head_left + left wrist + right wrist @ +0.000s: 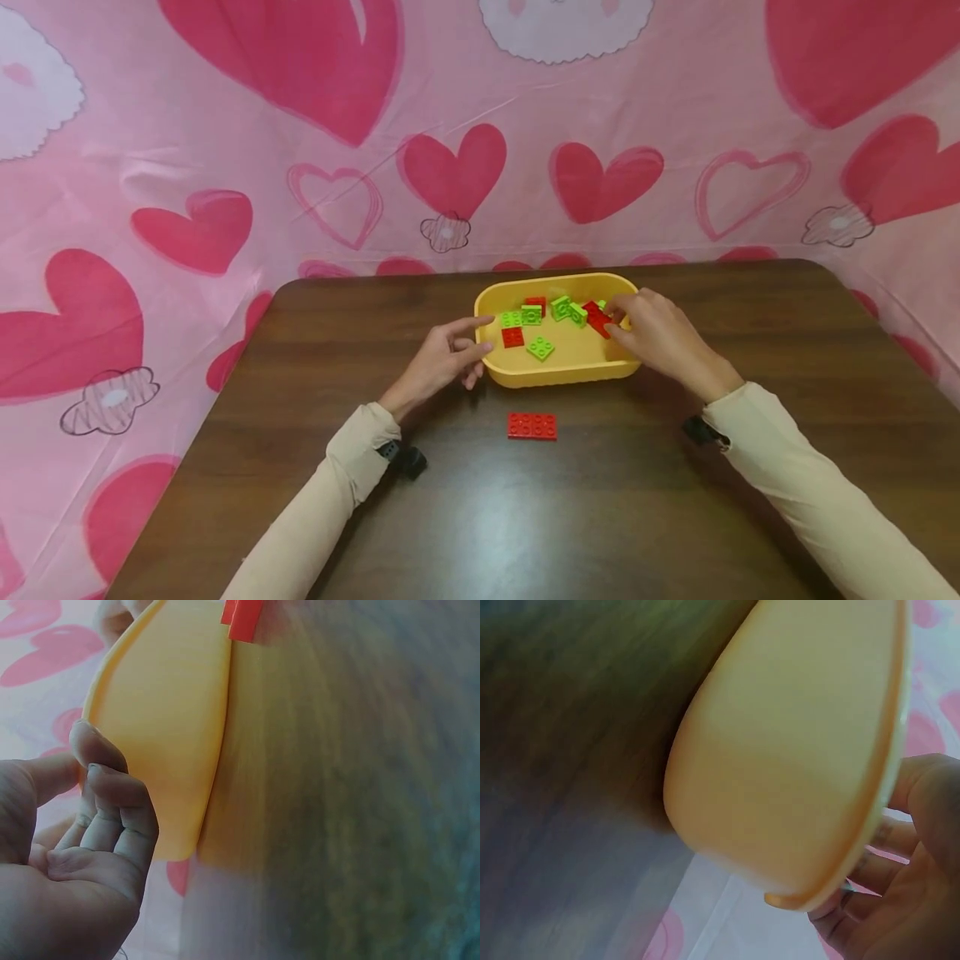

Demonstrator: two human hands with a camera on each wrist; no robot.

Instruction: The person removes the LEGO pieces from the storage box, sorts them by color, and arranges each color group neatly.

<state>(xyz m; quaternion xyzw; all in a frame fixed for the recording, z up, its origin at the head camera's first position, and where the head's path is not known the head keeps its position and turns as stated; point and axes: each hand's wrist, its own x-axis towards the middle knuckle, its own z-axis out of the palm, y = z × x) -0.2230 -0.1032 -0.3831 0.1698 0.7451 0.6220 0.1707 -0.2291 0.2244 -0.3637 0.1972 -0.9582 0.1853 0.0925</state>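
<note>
A yellow tray [558,377] stands near the table's far edge with several red and green toy building bricks in it. My left hand [444,357] holds the tray's left rim between thumb and fingers; in the left wrist view its curled fingers [124,799] lie against the outer wall. Over the right rim, my right hand [663,337] reaches into the tray. Its fingertips are at a tilted red brick [596,319]; whether they pinch it is hidden. A green brick [540,348] and a small red brick [512,337] lie on the tray floor.
A flat red eight-stud brick [532,426] lies on the dark wooden table [600,492] in front of the tray. Behind the table hangs a pink cloth [525,108] with hearts. Both wrists wear a small black device.
</note>
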